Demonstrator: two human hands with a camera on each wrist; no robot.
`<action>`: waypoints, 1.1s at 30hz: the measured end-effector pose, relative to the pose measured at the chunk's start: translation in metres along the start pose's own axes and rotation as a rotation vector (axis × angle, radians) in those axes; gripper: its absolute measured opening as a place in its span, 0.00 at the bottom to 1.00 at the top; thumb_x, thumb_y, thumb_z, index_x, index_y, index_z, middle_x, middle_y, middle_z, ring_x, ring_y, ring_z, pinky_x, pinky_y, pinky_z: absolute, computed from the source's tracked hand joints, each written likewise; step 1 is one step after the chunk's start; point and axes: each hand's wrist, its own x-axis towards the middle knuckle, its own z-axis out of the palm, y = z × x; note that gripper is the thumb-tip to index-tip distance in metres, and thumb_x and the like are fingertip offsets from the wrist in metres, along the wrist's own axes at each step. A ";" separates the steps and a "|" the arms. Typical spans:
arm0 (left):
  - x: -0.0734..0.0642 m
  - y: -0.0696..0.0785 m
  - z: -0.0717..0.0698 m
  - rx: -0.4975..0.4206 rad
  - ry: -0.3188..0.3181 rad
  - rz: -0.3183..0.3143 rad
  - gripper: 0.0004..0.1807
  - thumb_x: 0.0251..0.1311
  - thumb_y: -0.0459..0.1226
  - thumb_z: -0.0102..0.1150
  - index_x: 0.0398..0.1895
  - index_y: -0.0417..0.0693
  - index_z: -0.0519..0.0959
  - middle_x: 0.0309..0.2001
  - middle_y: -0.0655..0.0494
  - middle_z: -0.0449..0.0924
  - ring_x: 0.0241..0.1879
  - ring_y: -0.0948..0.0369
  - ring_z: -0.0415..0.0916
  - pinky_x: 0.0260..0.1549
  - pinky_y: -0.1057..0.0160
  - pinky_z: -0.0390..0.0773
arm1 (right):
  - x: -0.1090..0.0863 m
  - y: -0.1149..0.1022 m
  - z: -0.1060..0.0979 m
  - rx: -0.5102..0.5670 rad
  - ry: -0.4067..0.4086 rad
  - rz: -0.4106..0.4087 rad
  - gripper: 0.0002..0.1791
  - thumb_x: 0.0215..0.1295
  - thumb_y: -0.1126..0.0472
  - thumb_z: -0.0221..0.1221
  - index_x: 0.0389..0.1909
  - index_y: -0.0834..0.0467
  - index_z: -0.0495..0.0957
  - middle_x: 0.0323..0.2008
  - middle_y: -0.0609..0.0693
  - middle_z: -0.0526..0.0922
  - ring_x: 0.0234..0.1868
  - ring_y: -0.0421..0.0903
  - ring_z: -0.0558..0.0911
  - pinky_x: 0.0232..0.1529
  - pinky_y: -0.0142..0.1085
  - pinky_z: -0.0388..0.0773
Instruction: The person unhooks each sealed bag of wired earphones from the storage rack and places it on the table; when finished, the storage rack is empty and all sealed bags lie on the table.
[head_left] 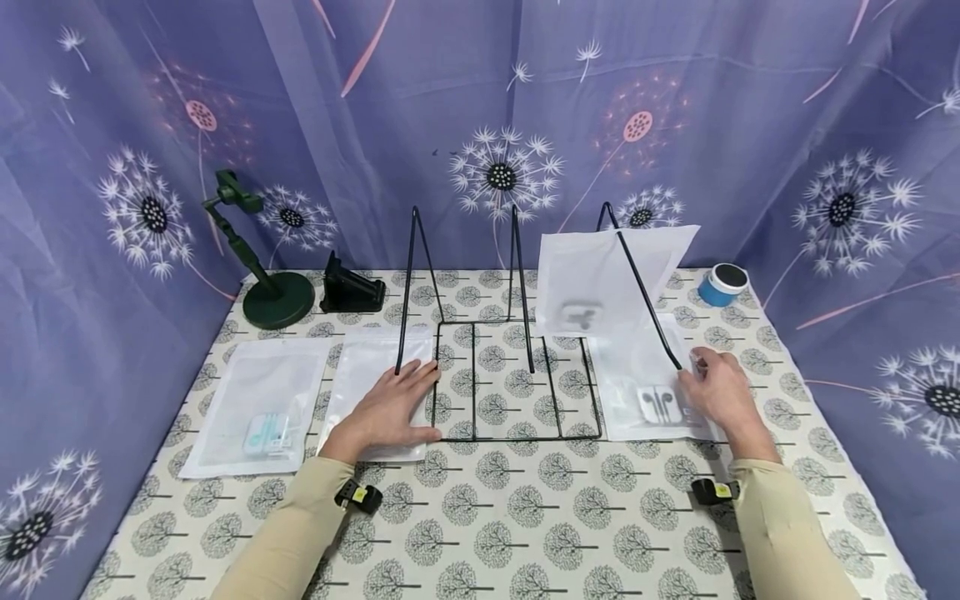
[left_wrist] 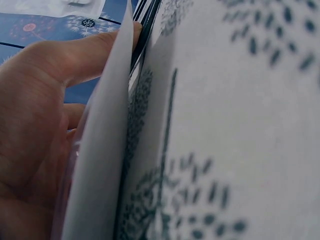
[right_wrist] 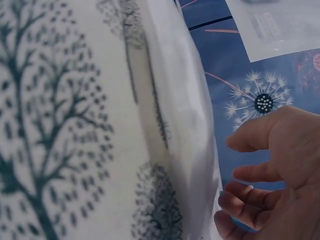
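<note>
A black wire rack [head_left: 517,438] with three upright triangular loops stands mid-table. My left hand [head_left: 392,410] rests with fingers spread on a white zip pouch [head_left: 375,357], thumb and fingertips right at the rack's left side. In the left wrist view, the thumb [left_wrist: 80,57] reaches over the edge of that pouch [left_wrist: 102,150]. My right hand [head_left: 722,392] is at the right edge of another pouch [head_left: 622,400], which shows white earphones [head_left: 660,405]. In the right wrist view, its fingers [right_wrist: 255,172] are loosely bent and apart, beside the pouch edge.
One more pouch [head_left: 607,275] leans upright in the rack's right loop. At far left lies a pouch [head_left: 258,375] with a pale blue item. Behind are a green stand [head_left: 277,302], a black holder [head_left: 352,293] and a blue-and-white jar [head_left: 722,287]. A patterned curtain encloses the table.
</note>
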 end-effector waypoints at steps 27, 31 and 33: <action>-0.001 -0.001 0.001 -0.010 0.010 -0.002 0.56 0.52 0.66 0.60 0.77 0.50 0.50 0.78 0.54 0.44 0.77 0.48 0.41 0.72 0.38 0.43 | 0.012 -0.034 -0.013 0.444 0.240 -0.049 0.26 0.68 0.52 0.60 0.63 0.60 0.70 0.40 0.36 0.78 0.40 0.22 0.73 0.43 0.12 0.70; 0.000 -0.002 0.002 -0.008 0.010 0.004 0.55 0.52 0.66 0.60 0.77 0.50 0.50 0.78 0.54 0.44 0.77 0.48 0.42 0.72 0.38 0.44 | 0.016 -0.040 -0.012 0.575 0.269 -0.079 0.26 0.69 0.56 0.59 0.63 0.62 0.68 0.38 0.28 0.76 0.42 0.25 0.76 0.45 0.14 0.72; 0.000 -0.003 0.002 -0.003 0.012 0.009 0.56 0.52 0.66 0.59 0.77 0.50 0.50 0.78 0.53 0.45 0.77 0.48 0.42 0.72 0.38 0.44 | 0.018 -0.044 -0.011 0.643 0.276 -0.112 0.25 0.69 0.60 0.58 0.63 0.63 0.67 0.39 0.29 0.77 0.43 0.26 0.77 0.45 0.15 0.73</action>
